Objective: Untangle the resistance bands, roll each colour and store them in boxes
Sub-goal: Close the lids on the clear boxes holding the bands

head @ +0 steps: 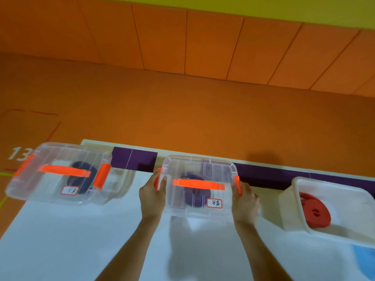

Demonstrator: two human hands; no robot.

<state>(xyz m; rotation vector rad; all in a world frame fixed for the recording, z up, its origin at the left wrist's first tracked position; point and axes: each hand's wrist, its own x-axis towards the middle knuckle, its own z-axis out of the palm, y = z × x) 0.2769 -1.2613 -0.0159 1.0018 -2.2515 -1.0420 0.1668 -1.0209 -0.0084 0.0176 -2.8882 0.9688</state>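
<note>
Left hand point(152, 194), right hand point(245, 199) grip middle box point(203, 169) | boxes point(50, 191) point(345, 195): 3 | bands point(85, 175) point(194, 196) point(314, 211): 3

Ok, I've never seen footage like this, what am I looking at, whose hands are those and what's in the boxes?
There is no machine here. A person wears a camera on the head, so this one picture looks forward and down at their own arms. Three plastic boxes stand on the white table. The left box is lidded, with a dark roll of band inside. The middle box, also lidded, holds a purple roll. The right box has no lid and holds a red roll. The left hand and the right hand grip the middle box at its orange side clips.
</note>
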